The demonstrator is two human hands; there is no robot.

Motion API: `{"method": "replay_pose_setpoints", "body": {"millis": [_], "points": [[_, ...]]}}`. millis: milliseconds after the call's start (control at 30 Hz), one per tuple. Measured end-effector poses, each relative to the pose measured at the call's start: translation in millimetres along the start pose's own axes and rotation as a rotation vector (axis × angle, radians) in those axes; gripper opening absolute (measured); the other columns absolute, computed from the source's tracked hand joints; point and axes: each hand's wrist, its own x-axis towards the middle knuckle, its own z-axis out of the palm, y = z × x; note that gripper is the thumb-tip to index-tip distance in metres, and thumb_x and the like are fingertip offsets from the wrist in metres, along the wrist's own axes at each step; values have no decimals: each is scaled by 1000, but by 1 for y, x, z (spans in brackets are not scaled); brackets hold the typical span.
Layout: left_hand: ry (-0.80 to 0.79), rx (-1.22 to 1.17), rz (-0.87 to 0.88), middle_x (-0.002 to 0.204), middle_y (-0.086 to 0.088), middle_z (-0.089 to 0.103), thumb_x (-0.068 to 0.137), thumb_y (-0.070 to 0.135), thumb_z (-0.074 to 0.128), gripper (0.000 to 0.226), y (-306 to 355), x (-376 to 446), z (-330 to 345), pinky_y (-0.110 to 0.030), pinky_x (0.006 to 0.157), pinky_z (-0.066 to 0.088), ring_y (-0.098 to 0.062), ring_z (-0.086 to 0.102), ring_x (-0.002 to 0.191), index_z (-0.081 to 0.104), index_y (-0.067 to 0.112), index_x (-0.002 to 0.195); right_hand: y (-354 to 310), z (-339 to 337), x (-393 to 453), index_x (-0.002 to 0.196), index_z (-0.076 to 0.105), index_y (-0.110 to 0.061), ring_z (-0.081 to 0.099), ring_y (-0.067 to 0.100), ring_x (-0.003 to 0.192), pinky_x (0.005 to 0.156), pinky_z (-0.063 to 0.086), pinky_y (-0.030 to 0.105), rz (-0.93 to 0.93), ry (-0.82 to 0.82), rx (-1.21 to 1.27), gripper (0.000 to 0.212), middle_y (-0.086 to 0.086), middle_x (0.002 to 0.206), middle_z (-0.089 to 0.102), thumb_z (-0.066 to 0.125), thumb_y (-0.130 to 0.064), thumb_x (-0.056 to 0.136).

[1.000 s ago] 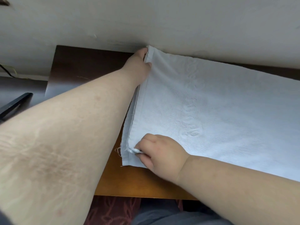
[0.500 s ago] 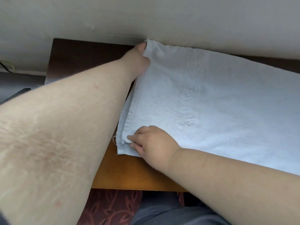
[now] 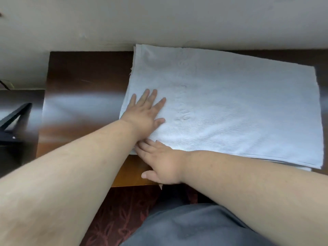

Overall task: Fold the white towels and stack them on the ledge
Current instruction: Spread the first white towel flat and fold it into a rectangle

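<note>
White rectangular terry towel [image 3: 239,110] flat on brown wooden counter [image 3: 85,82], long axis left-right; left hand [image 3: 144,112], right hand [image 3: 162,164] flat, fingers extended, gripping nothing

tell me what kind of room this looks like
Probably a hotel or guest room, though that is a guess. A plain white towel with an embossed mark lies on a glossy wooden desk against a bare wall, above dark red patterned carpet.

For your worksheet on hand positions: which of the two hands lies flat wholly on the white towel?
The left hand, fingers spread on the white towel; the right hand straddles its near edge.
</note>
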Motion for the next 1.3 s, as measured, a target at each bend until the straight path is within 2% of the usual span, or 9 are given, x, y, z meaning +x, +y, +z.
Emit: {"method": "replay_pose_setpoints", "body": {"millis": [200, 333, 433, 567, 667, 833, 933, 1100, 1300], "points": [[-38, -52, -204, 159, -5, -27, 90, 69, 22, 79, 5, 0, 0, -50, 118, -5, -31, -22, 146, -16, 36, 151, 46, 13, -64, 159, 0, -16, -16, 22, 151, 121, -12, 40, 244, 42, -130, 81, 6, 166, -12, 34, -60, 100], [19, 72, -346, 161, -13, -16, 100, 48, 20, 66, 35, -14, -1, -53, 118, 1, -37, -10, 147, -10, 26, 154, 69, 29, -121, 158, 18, -23, -3, 19, 153, 120, -8, 37, 330, 377, -56, 68, 1, 167, 6, 37, -54, 101], [150, 28, -186, 162, -14, 1, 99, 20, 33, 63, 87, -22, -7, -48, 119, 10, -35, 4, 148, 7, 23, 155, 94, 42, -162, 158, 13, -25, -4, 19, 153, 123, -2, 42, 560, 547, 47, 67, 2, 167, 5, 35, -53, 101], [274, -87, 111, 133, -10, 50, 93, 23, 53, 41, 180, -37, -10, -46, 99, 41, -35, 44, 121, 54, 22, 134, 137, 72, -237, 158, 0, -23, -10, 24, 152, 123, 3, 50, 806, 395, 47, 74, 4, 167, -8, 31, -57, 101], [153, -99, 205, 127, 0, 52, 95, 35, 51, 38, 248, -39, -3, -38, 98, 41, -26, 45, 119, 51, 29, 132, 154, 98, -298, 158, 15, -23, 0, 21, 153, 123, 10, 44, 784, 460, 77, 68, 3, 167, 5, 41, -49, 101], [145, -80, 321, 131, 3, 49, 97, 34, 49, 36, 344, -20, -6, -36, 94, 41, -23, 42, 120, 49, 31, 133, 170, 122, -360, 135, 55, -22, 51, 19, 122, 105, 42, 36, 900, 901, 456, 44, -1, 132, 54, 59, -35, 94], [127, -114, 296, 133, 2, 48, 98, 30, 47, 36, 392, -1, -16, -39, 96, 42, -24, 40, 124, 50, 29, 134, 183, 125, -364, 122, 55, -23, 61, 13, 100, 86, 47, 29, 1072, 1047, 926, 39, -11, 104, 60, 66, -38, 88], [98, -34, 307, 126, -2, 48, 96, 31, 52, 35, 436, 25, -21, -41, 92, 45, -25, 41, 118, 51, 25, 130, 198, 123, -344, 102, 42, -25, 73, 16, 65, 68, 62, 45, 1159, 1234, 1407, 41, 0, 80, 66, 74, -29, 77], [131, 67, 309, 117, 0, 49, 90, 16, 58, 36, 440, 36, -20, -37, 79, 48, -24, 44, 108, 49, 25, 124, 212, 125, -333, 89, 46, -27, 72, 26, 80, 77, 60, 47, 1268, 1218, 1409, 37, 5, 93, 68, 77, -41, 74]]}}
